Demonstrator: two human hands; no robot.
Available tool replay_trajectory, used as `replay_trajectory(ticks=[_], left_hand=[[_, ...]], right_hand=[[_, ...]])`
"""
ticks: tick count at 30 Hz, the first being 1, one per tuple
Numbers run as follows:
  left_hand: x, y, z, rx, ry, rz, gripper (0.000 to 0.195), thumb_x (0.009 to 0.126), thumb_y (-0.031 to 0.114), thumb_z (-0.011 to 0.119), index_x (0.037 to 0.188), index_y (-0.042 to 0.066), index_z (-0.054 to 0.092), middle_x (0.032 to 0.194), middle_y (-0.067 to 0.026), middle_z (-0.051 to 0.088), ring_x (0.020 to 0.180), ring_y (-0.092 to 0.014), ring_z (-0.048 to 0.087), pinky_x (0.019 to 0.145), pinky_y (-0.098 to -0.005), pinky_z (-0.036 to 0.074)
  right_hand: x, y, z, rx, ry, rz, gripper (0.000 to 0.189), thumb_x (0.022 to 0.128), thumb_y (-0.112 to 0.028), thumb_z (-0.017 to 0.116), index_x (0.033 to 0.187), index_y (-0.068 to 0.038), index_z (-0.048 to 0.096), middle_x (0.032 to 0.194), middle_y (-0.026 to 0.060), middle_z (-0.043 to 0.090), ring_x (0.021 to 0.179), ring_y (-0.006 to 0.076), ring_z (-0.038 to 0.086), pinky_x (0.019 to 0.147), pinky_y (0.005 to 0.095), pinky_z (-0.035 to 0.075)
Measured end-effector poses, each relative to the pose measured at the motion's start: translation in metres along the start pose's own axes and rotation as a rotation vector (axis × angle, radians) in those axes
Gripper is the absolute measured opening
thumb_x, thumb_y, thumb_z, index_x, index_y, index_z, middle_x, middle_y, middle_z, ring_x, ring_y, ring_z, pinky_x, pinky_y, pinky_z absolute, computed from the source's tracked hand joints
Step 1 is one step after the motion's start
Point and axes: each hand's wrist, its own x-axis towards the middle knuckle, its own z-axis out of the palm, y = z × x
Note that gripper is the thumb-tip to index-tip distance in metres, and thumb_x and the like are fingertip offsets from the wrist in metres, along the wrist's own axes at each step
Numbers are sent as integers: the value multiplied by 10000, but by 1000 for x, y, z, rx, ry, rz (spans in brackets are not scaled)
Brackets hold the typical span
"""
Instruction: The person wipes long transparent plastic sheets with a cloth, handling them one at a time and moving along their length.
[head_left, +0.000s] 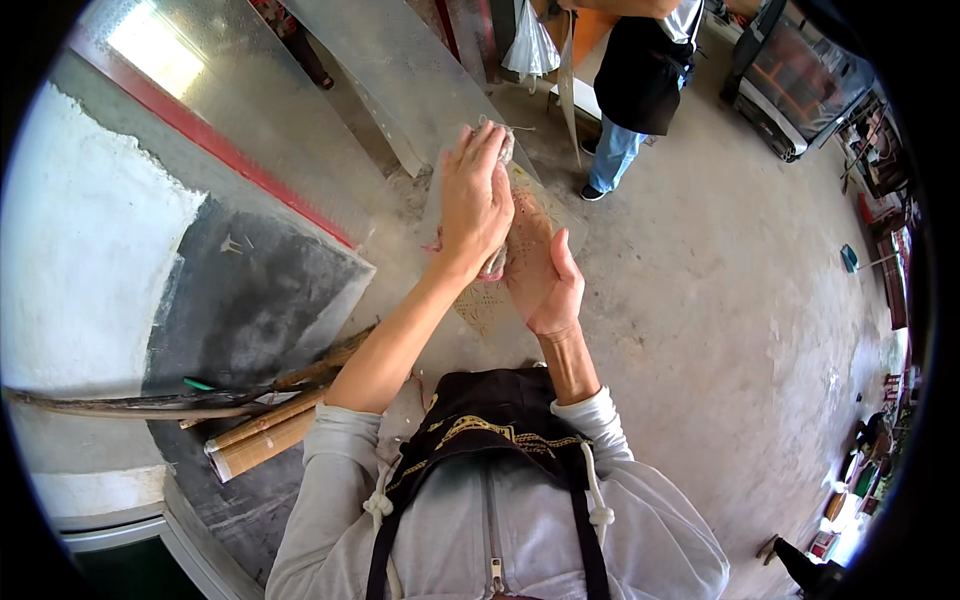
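A clear, flexible sheet with small cut or punched patterns (480, 304) hangs in front of my dark apron (487, 405). Behind it lies my right hand (551, 289); its fingers show through the sheet and its thumb is at the near edge. My left hand (476, 199) is flat over a bunched, greyish cloth (493, 264) with reddish edges, pressed against the sheet's face. Loose threads stick out of the cloth beyond the left fingertips. Most of the cloth is hidden under the left palm.
Long translucent panels (390, 67) slope in from the upper left. A rolled bamboo mat (262, 442) and branches (135, 405) lie left, by the wall. Ahead stands a person in a black apron (637, 75). A vehicle with a clear cover (802, 82) is upper right.
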Motion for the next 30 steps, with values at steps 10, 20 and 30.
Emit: replay_trajectory(ticks=[10, 20, 30], left_hand=[[-11, 13, 23, 87, 31, 137, 424, 940, 52, 401, 1356, -23, 436, 1434, -207, 403, 1348, -400, 338, 1116, -478, 257], [-49, 33, 23, 23, -117, 281, 392, 908, 70, 452, 1284, -23, 512, 1336, -215, 506, 1308, -392, 401, 1102, -524, 267], [40, -10, -87, -1386, 78, -570, 394, 931, 49, 460, 1324, 45, 478, 1134, -195, 618, 815, -225, 655, 634, -305, 598]], right_hand=[[-1, -8, 0, -2, 131, -113, 690, 993, -504, 311, 1446, 14, 278, 1502, 134, 320, 1375, 279, 310, 1128, 409, 242], [-7, -11, -24, 98, 129, -60, 643, 997, -505, 316, 1404, -10, 368, 1438, 119, 409, 1321, 266, 392, 1105, 398, 292], [-18, -21, -3, 48, 85, 63, 665, 991, -481, 349, 1424, 23, 328, 1453, 167, 390, 1321, 327, 388, 1107, 471, 282]])
